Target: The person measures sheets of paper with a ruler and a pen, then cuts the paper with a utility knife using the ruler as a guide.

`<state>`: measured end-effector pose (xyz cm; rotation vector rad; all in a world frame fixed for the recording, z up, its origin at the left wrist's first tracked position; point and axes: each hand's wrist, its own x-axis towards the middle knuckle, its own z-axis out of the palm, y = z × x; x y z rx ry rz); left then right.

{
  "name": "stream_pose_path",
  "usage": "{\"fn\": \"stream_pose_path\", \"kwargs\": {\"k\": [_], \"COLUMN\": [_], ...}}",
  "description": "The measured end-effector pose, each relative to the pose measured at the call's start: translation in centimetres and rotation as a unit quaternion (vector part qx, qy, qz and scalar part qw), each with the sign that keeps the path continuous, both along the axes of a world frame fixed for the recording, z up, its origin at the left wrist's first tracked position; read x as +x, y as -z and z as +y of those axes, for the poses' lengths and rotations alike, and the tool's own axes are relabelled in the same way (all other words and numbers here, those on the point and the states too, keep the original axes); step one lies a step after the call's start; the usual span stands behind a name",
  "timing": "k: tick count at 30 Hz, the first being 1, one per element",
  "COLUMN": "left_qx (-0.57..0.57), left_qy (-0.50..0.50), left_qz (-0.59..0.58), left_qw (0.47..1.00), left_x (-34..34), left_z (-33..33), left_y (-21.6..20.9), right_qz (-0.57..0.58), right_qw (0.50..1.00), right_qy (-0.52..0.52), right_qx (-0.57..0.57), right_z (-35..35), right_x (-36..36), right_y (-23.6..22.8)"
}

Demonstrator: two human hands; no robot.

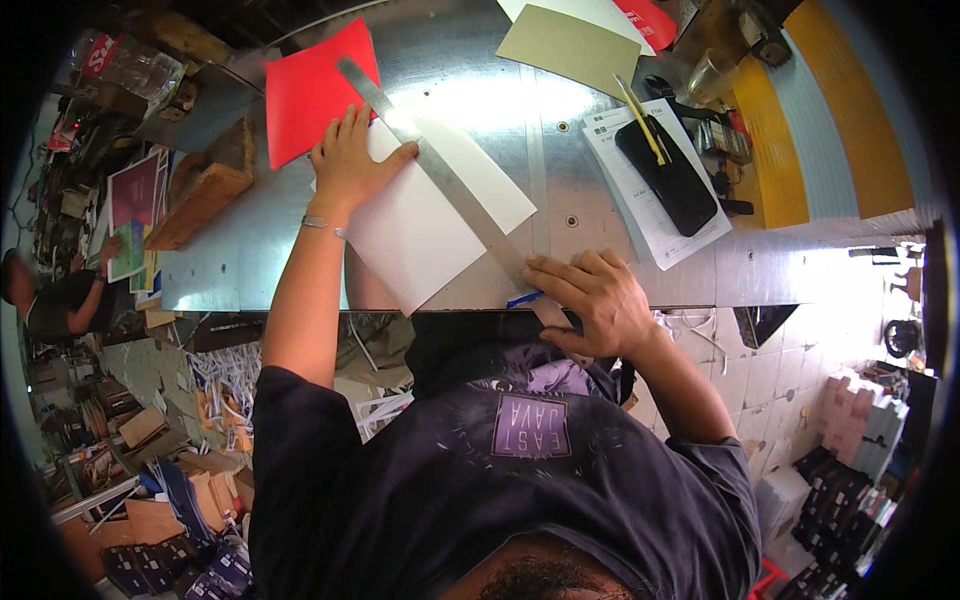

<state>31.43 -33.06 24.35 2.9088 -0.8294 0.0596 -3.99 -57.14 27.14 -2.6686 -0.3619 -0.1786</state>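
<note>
A long metal ruler (462, 203) lies slantwise across a white sheet of paper (415, 245), from upper left to lower right. My left hand (350, 165) rests flat on the sheet with its fingers spread, the thumb reaching the ruler's edge. Beneath the ruler's far end is a red sheet (312, 90). At the near end, close to the table edge, my right hand (598, 300) grips the ruler between fingers and thumb. A small blue object (524, 299) shows by its fingertips; its kind is unclear.
On the right a black phone (668, 180) and a yellow cutter-like tool (642, 122) lie on printed papers (640, 235). Beige card (570, 48) lies at the back. A wooden block (207, 185) stands left; stacked yellow and pale-blue sheets (840, 110) are far right. Another person (60, 300) is far left.
</note>
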Motion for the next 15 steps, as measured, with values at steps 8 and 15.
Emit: {"fn": "stream_pose_path", "kwargs": {"k": [8,15], "left_qx": [-0.019,-0.147], "left_qy": [0.001,0.100], "left_qz": [-0.060,-0.032], "left_qw": [0.998,0.984], "left_x": [-1.6,-1.4], "left_z": [-1.5,-0.7], "left_y": [0.1,2.5], "right_qz": [-0.004,-0.006], "right_qw": [1.000,1.000], "right_qy": [0.009,0.005], "right_qx": [0.007,0.029], "right_z": [-0.2,-0.1], "right_x": [0.0,0.0], "right_y": [0.1,0.0]}}
